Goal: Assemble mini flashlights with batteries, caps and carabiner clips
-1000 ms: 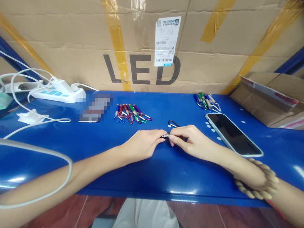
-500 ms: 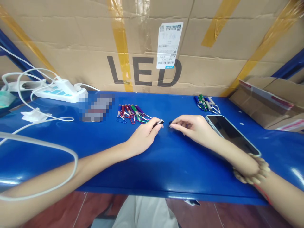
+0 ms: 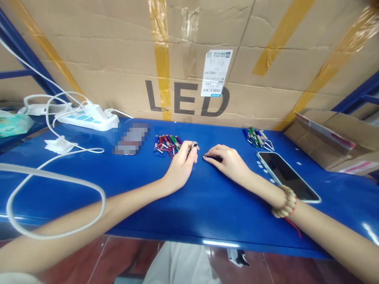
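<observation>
My left hand (image 3: 179, 169) is closed around a small black penlight (image 3: 194, 144), whose silvery end pokes out between thumb and fingers. To its right, my right hand (image 3: 232, 162) pinches a small dark piece (image 3: 218, 158) low over the table; its exact kind is mostly hidden by the fingers. The two hands are apart, with a narrow gap of blue surface between them. Just behind my left hand lies a row of keychain penlights (image 3: 167, 141) in blue, red, green and purple, with carabiner clips. Another bunch of keychain penlights (image 3: 258, 137) lies farther back on the right.
A phone (image 3: 288, 175) with a pale case lies beside my right forearm, near white round dots. At right stands an open cardboard box (image 3: 334, 138). A white power strip (image 3: 89, 120) and loose cables occupy the left. A large carton (image 3: 118, 59) walls off the back.
The view has shifted slightly. My left hand has turned more upright with the black penlight. My right hand has come lower, and more of the dark piece shows beneath its fingers.
</observation>
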A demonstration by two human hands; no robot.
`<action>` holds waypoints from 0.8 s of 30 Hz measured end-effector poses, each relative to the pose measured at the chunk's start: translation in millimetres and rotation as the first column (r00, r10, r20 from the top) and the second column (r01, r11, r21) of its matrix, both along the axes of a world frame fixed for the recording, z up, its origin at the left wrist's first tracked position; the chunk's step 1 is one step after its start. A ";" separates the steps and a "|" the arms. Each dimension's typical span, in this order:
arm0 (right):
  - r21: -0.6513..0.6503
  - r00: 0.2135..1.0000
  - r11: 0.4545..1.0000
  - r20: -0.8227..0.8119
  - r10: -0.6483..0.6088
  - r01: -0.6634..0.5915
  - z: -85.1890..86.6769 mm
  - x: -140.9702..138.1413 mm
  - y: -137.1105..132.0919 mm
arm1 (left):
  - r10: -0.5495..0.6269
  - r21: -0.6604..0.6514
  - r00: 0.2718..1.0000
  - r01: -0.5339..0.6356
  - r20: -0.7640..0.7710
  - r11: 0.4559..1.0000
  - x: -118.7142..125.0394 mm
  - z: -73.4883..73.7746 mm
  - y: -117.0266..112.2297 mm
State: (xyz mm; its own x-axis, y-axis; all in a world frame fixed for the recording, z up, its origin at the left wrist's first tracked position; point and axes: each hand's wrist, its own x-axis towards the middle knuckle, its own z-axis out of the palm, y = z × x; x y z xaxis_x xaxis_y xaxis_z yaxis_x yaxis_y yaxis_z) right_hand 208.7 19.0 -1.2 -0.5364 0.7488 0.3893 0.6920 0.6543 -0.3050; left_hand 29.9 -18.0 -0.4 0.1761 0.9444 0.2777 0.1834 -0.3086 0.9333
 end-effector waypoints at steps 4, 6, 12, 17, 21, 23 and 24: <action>-0.073 0.991 0.997 -0.135 -0.001 -0.009 3.3 -3.0 1.9 | -0.035 0.005 0.997 0.036 -0.063 0.999 -3.1 5.7 -5.6; -0.203 0.967 0.979 -0.247 -0.060 0.009 6.9 -2.2 -2.5 | -0.087 -0.023 0.987 0.084 -0.133 0.996 -3.8 7.5 -8.5; -0.498 0.823 0.860 -0.532 -0.199 -0.114 19.6 7.1 -21.3 | -0.226 -0.014 0.935 0.231 -0.274 0.973 -1.3 8.7 -17.2; -0.367 0.825 0.922 -0.555 -0.110 -0.124 32.3 17.2 -28.5 | -0.223 -0.058 0.914 0.217 -0.338 0.975 -0.1 11.1 -23.5; -0.238 0.825 0.957 -0.566 0.003 -0.167 36.4 21.3 -35.6 | -0.225 -0.079 0.903 0.211 -0.367 0.974 0.2 12.0 -22.4; -0.237 0.832 0.955 -0.555 0.015 -0.175 35.3 20.6 -40.0 | -0.258 -0.070 0.893 0.250 -0.368 0.966 0.7 11.3 -21.1; -0.244 0.836 0.954 -0.549 0.013 -0.175 34.6 20.0 -41.8 | -0.276 -0.061 0.889 0.273 -0.365 0.960 1.0 10.9 -20.6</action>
